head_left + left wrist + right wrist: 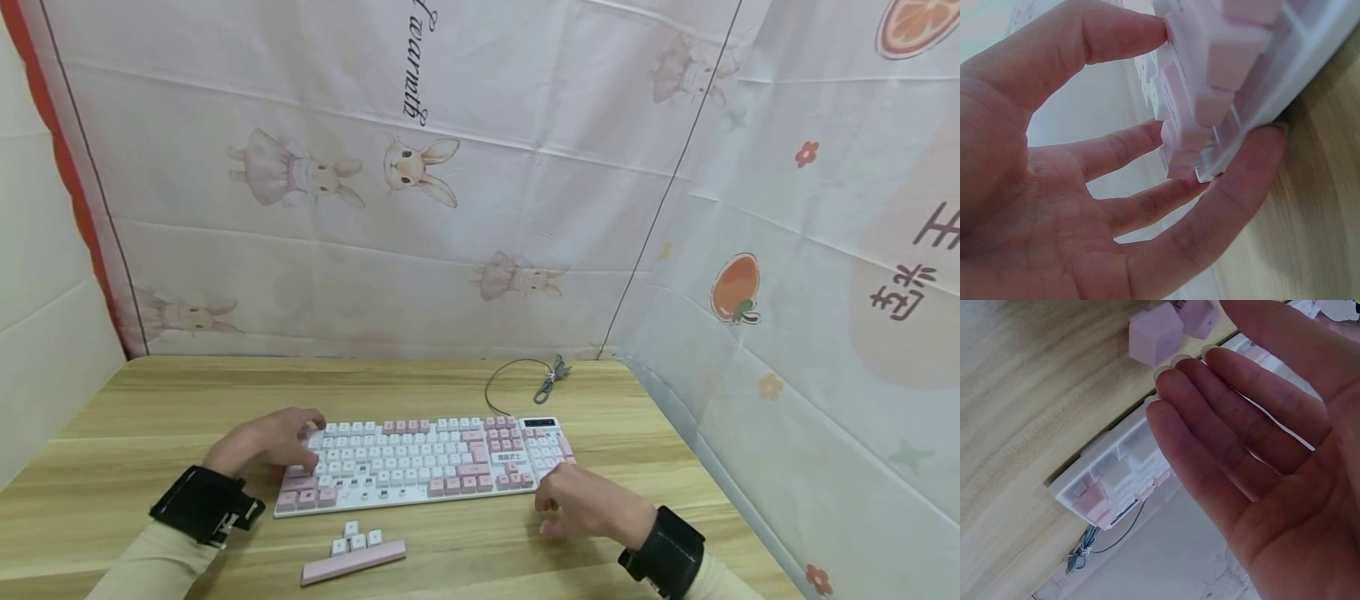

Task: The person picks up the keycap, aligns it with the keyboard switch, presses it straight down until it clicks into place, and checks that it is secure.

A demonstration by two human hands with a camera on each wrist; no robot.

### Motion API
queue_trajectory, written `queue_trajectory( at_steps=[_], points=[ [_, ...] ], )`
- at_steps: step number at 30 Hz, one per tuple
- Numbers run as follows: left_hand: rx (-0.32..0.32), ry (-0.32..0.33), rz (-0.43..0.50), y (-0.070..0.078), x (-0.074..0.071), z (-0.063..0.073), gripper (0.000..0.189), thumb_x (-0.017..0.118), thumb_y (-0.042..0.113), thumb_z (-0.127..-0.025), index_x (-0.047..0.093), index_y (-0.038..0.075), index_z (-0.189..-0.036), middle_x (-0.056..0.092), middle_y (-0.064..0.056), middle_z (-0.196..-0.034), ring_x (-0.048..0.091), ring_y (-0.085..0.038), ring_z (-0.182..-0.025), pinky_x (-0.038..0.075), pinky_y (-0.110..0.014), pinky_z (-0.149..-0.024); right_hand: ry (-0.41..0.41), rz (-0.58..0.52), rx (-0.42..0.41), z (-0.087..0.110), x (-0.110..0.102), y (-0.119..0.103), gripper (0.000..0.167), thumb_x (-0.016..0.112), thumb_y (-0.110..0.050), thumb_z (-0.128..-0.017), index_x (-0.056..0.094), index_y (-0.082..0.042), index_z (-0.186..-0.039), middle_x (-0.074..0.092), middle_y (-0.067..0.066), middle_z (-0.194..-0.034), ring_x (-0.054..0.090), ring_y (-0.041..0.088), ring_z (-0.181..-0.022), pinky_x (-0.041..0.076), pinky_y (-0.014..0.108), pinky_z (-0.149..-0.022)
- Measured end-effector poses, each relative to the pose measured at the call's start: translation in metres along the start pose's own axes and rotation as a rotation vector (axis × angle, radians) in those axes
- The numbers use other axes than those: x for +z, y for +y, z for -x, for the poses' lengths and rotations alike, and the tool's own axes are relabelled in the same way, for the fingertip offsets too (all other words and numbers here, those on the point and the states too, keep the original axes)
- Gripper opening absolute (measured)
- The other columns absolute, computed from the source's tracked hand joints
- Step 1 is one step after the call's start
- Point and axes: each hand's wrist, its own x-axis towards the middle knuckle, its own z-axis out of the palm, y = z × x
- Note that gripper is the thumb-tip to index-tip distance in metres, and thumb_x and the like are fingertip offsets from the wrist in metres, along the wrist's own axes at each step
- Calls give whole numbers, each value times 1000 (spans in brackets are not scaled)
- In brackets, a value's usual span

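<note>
A pink and white keyboard (405, 498) lies across the table, with bare switches showing in its lower left rows. My left hand (273, 437) grips the keyboard's left end. In the left wrist view its thumb (1129, 34) presses on the pink keys, and its fingers (1229, 194) curl round the edge. By the front right corner, my right hand (588, 504) hangs low with relaxed fingers and holds nothing. Pink keycaps (1155, 334) show just beyond its fingertips in the right wrist view; that hand hides them in the head view.
Several loose white keycaps (357, 542) and a pink spacebar (353, 562) lie in front of the keyboard. Its grey cable (551, 379) is bundled at the back. Printed cloth (420, 250) hangs behind the table (300, 379) and along the right side.
</note>
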Motion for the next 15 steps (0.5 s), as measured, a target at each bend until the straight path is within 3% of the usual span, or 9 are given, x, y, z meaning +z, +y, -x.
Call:
queue_trajectory(
  at_steps=[7,11,15],
  points=[
    [4,-2,-1,-1,1,0,69,80,15,-75,55,1,-138,58,-30,-130,59,-30,-101,52,-36,-73,10,25,-49,-4,6,1,5,82,-11,-83,80,-15,-85,67,-10,-74,45,-3,-64,42,14,-61],
    [2,-1,-5,-2,1,-1,69,80,16,-75,55,2,-138,58,-30,-131,59,-30,-102,51,-37,-74,6,34,-69,-6,7,1,11,80,-7,-83,76,-16,-77,59,-11,-67,41,-4,-61,36,14,-57],
    [-3,2,-8,-2,1,-1,69,80,16,-75,55,3,-138,58,-30,-131,59,-31,-102,51,-37,-76,1,39,-76,-7,7,2,14,78,-4,-83,76,-16,-75,58,-13,-66,41,-4,-60,37,13,-58]
  ],
)
